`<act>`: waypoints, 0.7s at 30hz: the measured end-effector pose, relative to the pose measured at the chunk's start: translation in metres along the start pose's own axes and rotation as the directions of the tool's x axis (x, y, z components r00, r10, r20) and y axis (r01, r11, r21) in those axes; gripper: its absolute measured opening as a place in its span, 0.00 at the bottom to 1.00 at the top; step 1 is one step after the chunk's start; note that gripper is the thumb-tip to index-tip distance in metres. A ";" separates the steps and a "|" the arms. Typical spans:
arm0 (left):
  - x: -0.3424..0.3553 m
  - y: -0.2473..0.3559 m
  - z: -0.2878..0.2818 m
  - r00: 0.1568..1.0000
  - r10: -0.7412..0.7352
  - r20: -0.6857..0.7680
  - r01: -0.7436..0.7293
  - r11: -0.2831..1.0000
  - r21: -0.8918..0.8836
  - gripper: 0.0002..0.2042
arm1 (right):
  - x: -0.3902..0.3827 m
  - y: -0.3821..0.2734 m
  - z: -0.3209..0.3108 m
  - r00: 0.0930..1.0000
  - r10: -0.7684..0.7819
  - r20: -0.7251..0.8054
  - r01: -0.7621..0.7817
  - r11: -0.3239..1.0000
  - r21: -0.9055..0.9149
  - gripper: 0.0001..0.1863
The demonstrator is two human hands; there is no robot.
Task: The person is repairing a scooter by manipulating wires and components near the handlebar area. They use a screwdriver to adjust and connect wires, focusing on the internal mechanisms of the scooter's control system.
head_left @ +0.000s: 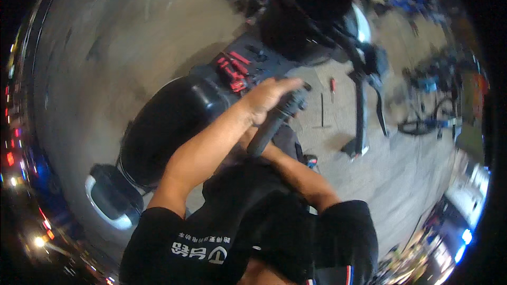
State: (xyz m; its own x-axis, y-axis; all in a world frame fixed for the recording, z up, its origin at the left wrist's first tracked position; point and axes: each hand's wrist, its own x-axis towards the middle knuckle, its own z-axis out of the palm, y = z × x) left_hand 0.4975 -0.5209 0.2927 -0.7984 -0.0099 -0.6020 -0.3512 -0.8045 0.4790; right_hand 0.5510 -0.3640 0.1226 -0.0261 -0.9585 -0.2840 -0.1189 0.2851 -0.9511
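A black handlebar grip with a switch block rises in front of my body. My left hand lies against the switch block, its fingers stretched out over the top. My right forearm comes up from the lower right and passes behind the grip. Most of my right hand is hidden by the grip and my left forearm, so its fingers do not show. The scooter's black seat is to the left. Red-handled tools lie on its footboard, beyond my left hand.
The scooter's black front body stands ahead; its other grip and brake lever jut out on the right. A red screwdriver and a thin L-shaped rod lie on the floor. A bicycle stands far right.
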 end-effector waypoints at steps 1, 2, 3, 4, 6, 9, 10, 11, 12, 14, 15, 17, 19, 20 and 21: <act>0.009 -0.009 -0.004 1.000 -0.014 -0.001 0.014 0.998 -0.066 0.22 | -0.038 -0.018 -0.034 0.975 0.197 -0.098 -0.199 0.980 -0.013 0.19; 0.015 -0.020 -0.004 0.999 -0.031 -0.016 0.029 0.991 -0.132 0.22 | -0.077 -0.038 -0.069 0.908 0.374 -0.187 -0.378 0.926 0.013 0.18; 0.018 -0.028 0.004 0.999 -0.020 -0.031 0.016 0.993 -0.120 0.23 | -0.114 -0.054 -0.084 0.872 0.336 -0.355 -0.344 0.938 0.043 0.17; 0.022 -0.031 0.013 0.999 0.001 -0.037 -0.005 0.994 -0.107 0.23 | -0.141 -0.066 -0.095 0.804 0.290 -0.519 -0.308 0.950 0.055 0.16; 0.022 -0.040 0.017 0.998 0.014 -0.062 -0.020 0.995 -0.098 0.24 | -0.165 -0.117 -0.113 0.687 0.513 -0.514 -0.388 0.858 0.336 0.15; 0.020 -0.046 0.022 0.999 0.023 -0.036 -0.027 0.993 -0.115 0.24 | -0.165 -0.166 -0.130 0.659 -0.002 -0.752 -0.099 0.991 -0.090 0.16; 0.016 -0.048 0.025 0.999 0.020 -0.036 -0.024 0.996 -0.090 0.24 | -0.164 -0.179 -0.137 0.669 -0.053 -0.741 -0.099 0.982 -0.159 0.18; 0.014 -0.049 0.029 1.000 0.019 -0.023 -0.020 0.997 -0.073 0.24 | -0.161 -0.183 -0.139 0.654 -0.061 -0.754 -0.119 0.976 -0.182 0.19; 0.013 -0.048 0.034 1.000 0.027 -0.015 -0.028 0.998 -0.053 0.24 | -0.159 -0.184 -0.142 0.644 -0.078 -0.761 -0.129 0.969 -0.209 0.19; 0.009 -0.049 0.039 0.999 0.024 -0.040 -0.024 1.000 -0.016 0.24 | -0.154 -0.182 -0.142 0.614 -0.133 -0.778 -0.152 0.947 -0.282 0.18; 0.008 -0.046 0.041 0.999 0.021 -0.051 -0.021 1.000 -0.005 0.24 | -0.153 -0.182 -0.144 0.601 -0.167 -0.782 -0.160 0.933 -0.323 0.18; 0.006 -0.043 0.047 0.996 0.010 -0.085 -0.010 1.000 -0.005 0.23 | -0.152 -0.182 -0.146 0.607 -0.147 -0.781 -0.180 0.932 -0.315 0.16; 0.004 -0.043 0.057 0.992 -0.010 -0.124 0.006 0.999 -0.031 0.21 | -0.152 -0.183 -0.148 0.614 -0.133 -0.778 -0.206 0.925 -0.320 0.14; 0.004 -0.043 0.059 0.990 -0.019 -0.140 0.016 1.000 -0.017 0.21 | -0.152 -0.183 -0.148 0.616 -0.132 -0.777 -0.217 0.919 -0.328 0.14; 0.003 -0.042 0.061 0.988 -0.023 -0.154 0.022 1.000 -0.003 0.21 | -0.152 -0.183 -0.148 0.618 -0.135 -0.775 -0.227 0.913 -0.340 0.14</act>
State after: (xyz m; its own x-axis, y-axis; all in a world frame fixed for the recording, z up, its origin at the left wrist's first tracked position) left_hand 0.4799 -0.4504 0.3097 -0.7056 -0.0830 -0.7038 -0.3677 -0.8061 0.4638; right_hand 0.4295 -0.2721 0.3582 -0.7692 -0.6373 0.0467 -0.4397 0.4749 -0.7623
